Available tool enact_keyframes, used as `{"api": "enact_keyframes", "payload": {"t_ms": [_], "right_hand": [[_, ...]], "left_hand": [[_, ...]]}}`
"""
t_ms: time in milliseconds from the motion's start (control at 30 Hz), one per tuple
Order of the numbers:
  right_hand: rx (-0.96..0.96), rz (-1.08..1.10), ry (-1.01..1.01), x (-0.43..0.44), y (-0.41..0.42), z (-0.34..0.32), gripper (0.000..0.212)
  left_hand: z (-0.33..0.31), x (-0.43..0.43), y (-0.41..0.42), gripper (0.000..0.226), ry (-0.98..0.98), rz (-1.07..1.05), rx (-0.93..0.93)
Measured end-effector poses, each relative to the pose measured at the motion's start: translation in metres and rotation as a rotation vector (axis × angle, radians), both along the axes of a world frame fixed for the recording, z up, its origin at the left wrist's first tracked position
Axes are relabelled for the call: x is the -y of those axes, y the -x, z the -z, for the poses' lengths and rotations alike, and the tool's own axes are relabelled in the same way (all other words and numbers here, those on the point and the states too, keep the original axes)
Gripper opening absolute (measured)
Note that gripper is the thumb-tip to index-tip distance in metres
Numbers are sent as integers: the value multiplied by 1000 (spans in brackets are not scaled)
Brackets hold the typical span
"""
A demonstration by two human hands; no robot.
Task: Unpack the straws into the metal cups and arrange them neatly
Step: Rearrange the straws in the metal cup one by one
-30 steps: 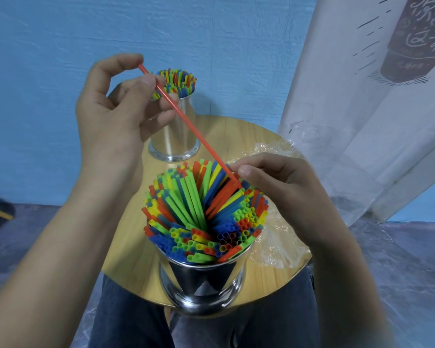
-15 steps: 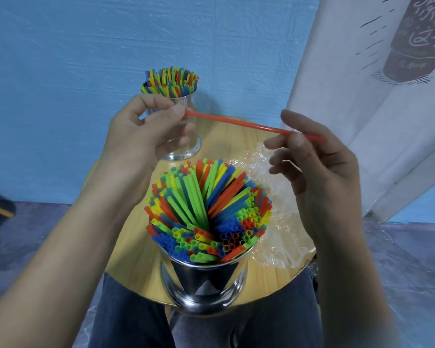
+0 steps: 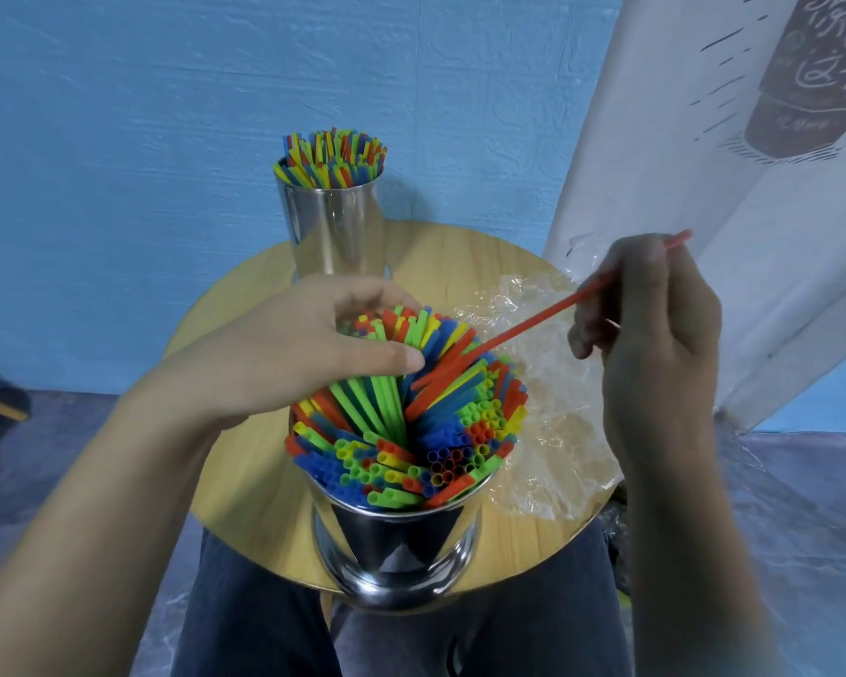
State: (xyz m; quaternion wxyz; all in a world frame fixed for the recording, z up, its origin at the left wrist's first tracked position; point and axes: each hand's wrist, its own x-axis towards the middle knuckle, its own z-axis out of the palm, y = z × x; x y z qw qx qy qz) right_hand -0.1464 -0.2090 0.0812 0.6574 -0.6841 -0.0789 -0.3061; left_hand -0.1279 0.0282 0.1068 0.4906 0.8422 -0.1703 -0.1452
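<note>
A metal cup [image 3: 401, 544] at the near edge of the round wooden table [image 3: 260, 505] is packed with coloured straws [image 3: 411, 422] that fan outward. My right hand [image 3: 650, 334] pinches a single red straw [image 3: 533, 324], whose lower end dips into the bundle while its upper end sticks out past my fingers. My left hand [image 3: 304, 354] lies over the far left side of the bundle, its thumb and fingers curled around the straw tops. A second metal cup [image 3: 333, 227], also full of straws, stands at the table's far side.
Crumpled clear plastic wrapping [image 3: 548, 432] lies on the table's right part. A white printed banner [image 3: 753, 163] hangs at the right, a blue wall behind. My legs in dark trousers are under the table's near edge.
My left hand let go of the red straw and dropped onto the near cup's straws. My right hand tilted the straw so its free end went down into the bundle.
</note>
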Motion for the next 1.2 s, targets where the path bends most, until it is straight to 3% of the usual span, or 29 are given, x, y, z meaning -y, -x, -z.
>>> {"api": "enact_keyframes", "payload": {"t_ms": [167,300,333,467,567,733,900,1200], "right_hand": [[-36,-107,273,-6,0,5,29],[-147,-238,391,-9,1,7,11],[-169,-247,393,-9,1,7,4],[-190,-257,309,-10,0,9,15],[-181,-249,370,-9,-1,11,7],[-156,-235,427,-6,-1,12,23],[-228,-304,412,-4,-3,14,14],[-240,-359,399,-4,-2,16,18]], "left_hand": [[-1,4,-3,16,-41,-40,65],[-5,7,-5,27,-106,-18,71],[-7,8,-5,29,-118,-10,77],[-11,14,-5,24,-164,6,115],[-9,15,-7,16,-179,-17,162],[-6,13,-9,13,-251,-71,206],[-9,11,-10,12,-381,-96,243],[-19,12,-7,39,-273,73,98]]}}
